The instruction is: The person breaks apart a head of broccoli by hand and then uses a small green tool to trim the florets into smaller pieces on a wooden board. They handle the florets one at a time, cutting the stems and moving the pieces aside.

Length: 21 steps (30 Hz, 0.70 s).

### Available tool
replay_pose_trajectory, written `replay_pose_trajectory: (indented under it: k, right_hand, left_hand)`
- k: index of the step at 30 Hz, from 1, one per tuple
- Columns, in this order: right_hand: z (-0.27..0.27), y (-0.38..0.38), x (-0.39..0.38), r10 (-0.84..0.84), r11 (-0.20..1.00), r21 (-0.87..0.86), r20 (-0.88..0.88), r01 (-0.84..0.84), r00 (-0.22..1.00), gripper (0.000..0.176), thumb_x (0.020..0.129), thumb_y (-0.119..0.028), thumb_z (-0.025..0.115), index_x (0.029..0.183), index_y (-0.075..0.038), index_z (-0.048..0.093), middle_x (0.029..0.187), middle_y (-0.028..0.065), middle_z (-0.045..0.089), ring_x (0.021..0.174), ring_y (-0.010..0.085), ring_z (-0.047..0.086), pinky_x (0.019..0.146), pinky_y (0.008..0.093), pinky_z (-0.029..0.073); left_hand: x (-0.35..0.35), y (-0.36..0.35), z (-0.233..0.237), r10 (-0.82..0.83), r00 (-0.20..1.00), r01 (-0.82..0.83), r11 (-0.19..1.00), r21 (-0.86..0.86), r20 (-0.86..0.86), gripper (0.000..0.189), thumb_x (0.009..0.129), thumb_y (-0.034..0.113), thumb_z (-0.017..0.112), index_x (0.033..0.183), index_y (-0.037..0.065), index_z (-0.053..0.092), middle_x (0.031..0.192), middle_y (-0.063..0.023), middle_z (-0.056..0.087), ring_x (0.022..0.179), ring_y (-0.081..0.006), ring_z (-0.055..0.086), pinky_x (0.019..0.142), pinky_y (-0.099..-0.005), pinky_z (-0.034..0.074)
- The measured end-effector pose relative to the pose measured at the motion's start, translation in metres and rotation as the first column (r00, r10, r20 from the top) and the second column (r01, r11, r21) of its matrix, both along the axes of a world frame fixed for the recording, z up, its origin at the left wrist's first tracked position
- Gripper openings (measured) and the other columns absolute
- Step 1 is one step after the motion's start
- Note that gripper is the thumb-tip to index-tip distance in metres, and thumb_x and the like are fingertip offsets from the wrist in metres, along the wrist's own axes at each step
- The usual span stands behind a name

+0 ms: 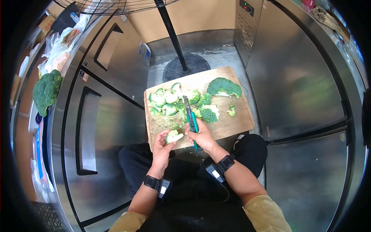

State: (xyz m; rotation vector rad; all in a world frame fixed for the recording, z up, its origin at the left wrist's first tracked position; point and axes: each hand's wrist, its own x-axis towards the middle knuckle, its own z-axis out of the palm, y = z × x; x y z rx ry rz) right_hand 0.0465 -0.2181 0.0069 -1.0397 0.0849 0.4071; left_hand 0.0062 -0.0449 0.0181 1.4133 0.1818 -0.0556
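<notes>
Between its thumb and fingers, my left hand (162, 144) holds a small broccoli floret (174, 136) over the front edge of a wooden cutting board (235, 120). My right hand (201, 136) is wrapped round a green-handled cutting tool (191, 116), whose dark blade points away from me over the board. Cut florets (166, 101) lie in a heap at the board's left and middle. A large broccoli head (224, 87) rests at the back right, and one small piece (231, 111) lies apart near the right side.
A whole broccoli (47, 92) sits on the left counter beside plastic bags (58, 50). Steel cabinets stand on the left (112, 127) and right (301, 73). Behind the board, a black stand (185, 69) with a round base rises from the floor.
</notes>
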Motion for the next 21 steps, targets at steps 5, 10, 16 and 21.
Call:
replay_pose_trajectory:
  k: [5,10,16,21]
  right_hand:
    - [-0.003,0.012,-0.007,0.169,0.98,-0.094,-0.055,-0.173,0.984,0.03,0.082,-0.009,0.069,0.103,-0.005,0.047,0.071,-0.0006,0.051,0.052,0.0068,0.05,0.045,0.0209,0.042]
    - [-0.014,0.019,-0.008,0.14,0.983,-0.117,-0.04,-0.144,0.989,0.028,0.084,-0.012,0.067,0.102,-0.005,0.047,0.069,-0.0009,0.052,0.051,0.0061,0.05,0.044,0.0201,0.041]
    - [-0.005,0.017,-0.015,0.235,0.826,-0.558,0.214,-0.079,0.948,0.024,0.091,-0.025,0.057,0.102,-0.005,0.048,0.066,0.0073,0.055,0.052,0.0173,0.054,0.048,0.029,0.045]
    - [-0.014,0.007,-0.037,0.512,0.448,-0.88,0.399,0.16,0.761,0.029,0.091,-0.029,0.054,0.102,-0.003,0.048,0.071,0.0219,0.058,0.067,0.0419,0.058,0.061,0.0475,0.047]
  left_hand:
    - [-0.007,0.012,-0.007,-0.038,0.999,0.04,0.998,0.054,-0.025,0.041,0.079,-0.014,0.058,0.114,0.006,0.052,0.115,-0.0059,0.056,0.102,-0.0125,0.055,0.089,-0.0253,0.044]
    - [-0.01,0.015,-0.004,0.046,0.998,-0.046,0.999,-0.008,-0.044,0.037,0.08,-0.011,0.061,0.112,0.004,0.054,0.108,-0.0051,0.059,0.1,-0.0121,0.056,0.086,-0.0247,0.045]
    - [0.003,0.034,-0.04,0.17,0.985,-0.16,0.97,0.182,-0.041,0.031,0.078,-0.005,0.067,0.108,0.003,0.06,0.091,-0.0012,0.061,0.085,-0.0093,0.056,0.079,-0.023,0.045]
    - [0.012,0.046,-0.073,0.249,0.968,-0.242,0.9,0.364,0.029,0.026,0.077,0.002,0.071,0.102,0.006,0.068,0.078,0.0019,0.058,0.07,-0.007,0.049,0.067,-0.0226,0.044]
